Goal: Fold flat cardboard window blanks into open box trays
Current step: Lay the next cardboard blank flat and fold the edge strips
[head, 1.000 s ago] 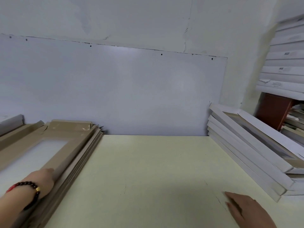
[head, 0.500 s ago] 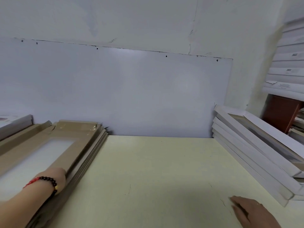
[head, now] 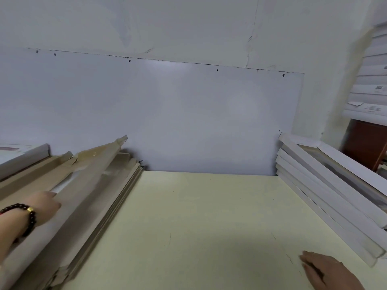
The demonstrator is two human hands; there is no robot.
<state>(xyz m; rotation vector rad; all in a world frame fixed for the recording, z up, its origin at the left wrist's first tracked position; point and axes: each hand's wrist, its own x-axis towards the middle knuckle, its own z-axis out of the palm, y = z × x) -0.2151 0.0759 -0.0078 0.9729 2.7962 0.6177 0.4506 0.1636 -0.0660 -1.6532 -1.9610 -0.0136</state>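
Head view: label print on white boxes [head: 374, 88] blurred, unreadable.

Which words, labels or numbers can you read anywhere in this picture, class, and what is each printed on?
None can be read.
Dark printed mark on a white box in the stacked white boxes at far right: too blurred.
Lines of small print on a lower box label: too small and blurred.

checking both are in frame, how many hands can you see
2: the left hand grips the top brown blank at left; the right hand rests flat on the table, bottom right.
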